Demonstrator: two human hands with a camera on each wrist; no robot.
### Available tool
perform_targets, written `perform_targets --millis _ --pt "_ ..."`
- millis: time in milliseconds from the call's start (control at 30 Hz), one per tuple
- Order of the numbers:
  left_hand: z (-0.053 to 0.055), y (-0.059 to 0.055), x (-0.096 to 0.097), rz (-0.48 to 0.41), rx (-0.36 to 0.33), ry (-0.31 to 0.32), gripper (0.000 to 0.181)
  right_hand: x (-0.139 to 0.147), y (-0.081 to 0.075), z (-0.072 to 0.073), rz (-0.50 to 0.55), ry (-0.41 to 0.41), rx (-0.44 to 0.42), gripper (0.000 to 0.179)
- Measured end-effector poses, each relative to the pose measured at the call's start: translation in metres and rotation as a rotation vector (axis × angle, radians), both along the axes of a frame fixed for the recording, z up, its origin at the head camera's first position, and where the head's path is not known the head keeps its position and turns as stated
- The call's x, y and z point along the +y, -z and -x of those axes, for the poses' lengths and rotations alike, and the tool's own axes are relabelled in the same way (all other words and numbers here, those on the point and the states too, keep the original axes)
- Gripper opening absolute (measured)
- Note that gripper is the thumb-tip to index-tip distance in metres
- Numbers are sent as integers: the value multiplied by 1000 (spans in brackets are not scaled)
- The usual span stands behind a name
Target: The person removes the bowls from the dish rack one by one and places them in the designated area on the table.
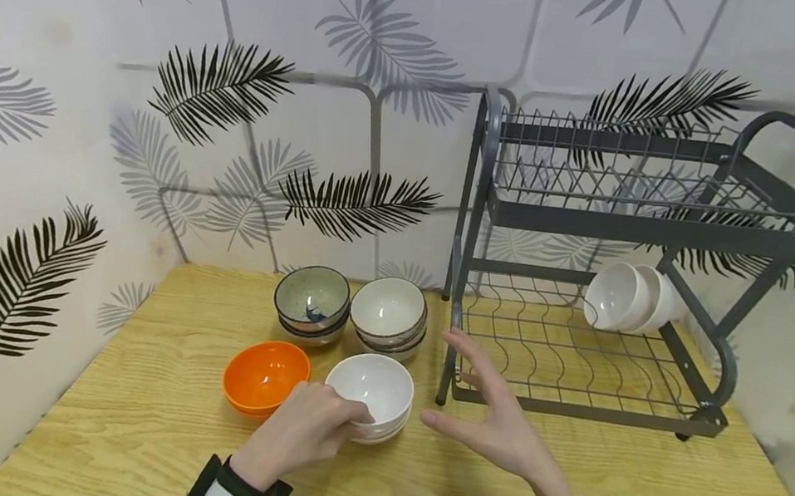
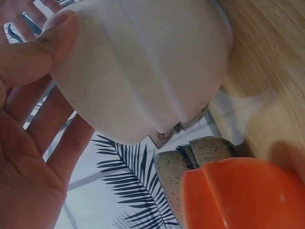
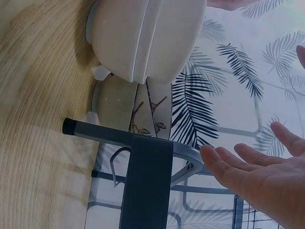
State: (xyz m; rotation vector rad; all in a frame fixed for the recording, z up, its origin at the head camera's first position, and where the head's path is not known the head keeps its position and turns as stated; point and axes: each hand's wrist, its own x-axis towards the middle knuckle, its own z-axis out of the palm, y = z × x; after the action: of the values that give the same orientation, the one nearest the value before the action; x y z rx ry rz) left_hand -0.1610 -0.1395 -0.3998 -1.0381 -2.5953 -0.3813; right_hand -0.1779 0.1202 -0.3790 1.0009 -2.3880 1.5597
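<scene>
My left hand [image 1: 314, 421] is at the near left side of a stack of white bowls [image 1: 378, 392]. In the left wrist view its thumb [image 2: 64, 36] lies on the outside of the top white bowl [image 2: 124, 86] by the rim, the fingers passing behind the rim; their tips are hidden. It seems to pinch that rim. To the right of the stack, my right hand [image 1: 494, 428] is held in the air with fingers and thumb spread, touching nothing. Orange bowls [image 1: 267, 377] stand just left of the white ones.
Behind are stacked greenish bowls [image 1: 312, 295] and dark-rimmed cream bowls [image 1: 389, 310]. A grey two-tier dish rack [image 1: 587, 411] stands at right; two white bowls [image 1: 617, 298] lean on its lower tier. Patterned wall [image 1: 41, 151] borders the wooden table [image 1: 117, 429].
</scene>
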Motion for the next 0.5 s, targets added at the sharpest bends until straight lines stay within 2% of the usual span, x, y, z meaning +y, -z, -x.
perform_targets --millis 167,500 --pt "2 4 -2 0 -63 -8 5 0 0 0 -1 7 -4 80" --pt "2 6 -3 4 -86 -15 5 -1 1 0 11 0 -11 77"
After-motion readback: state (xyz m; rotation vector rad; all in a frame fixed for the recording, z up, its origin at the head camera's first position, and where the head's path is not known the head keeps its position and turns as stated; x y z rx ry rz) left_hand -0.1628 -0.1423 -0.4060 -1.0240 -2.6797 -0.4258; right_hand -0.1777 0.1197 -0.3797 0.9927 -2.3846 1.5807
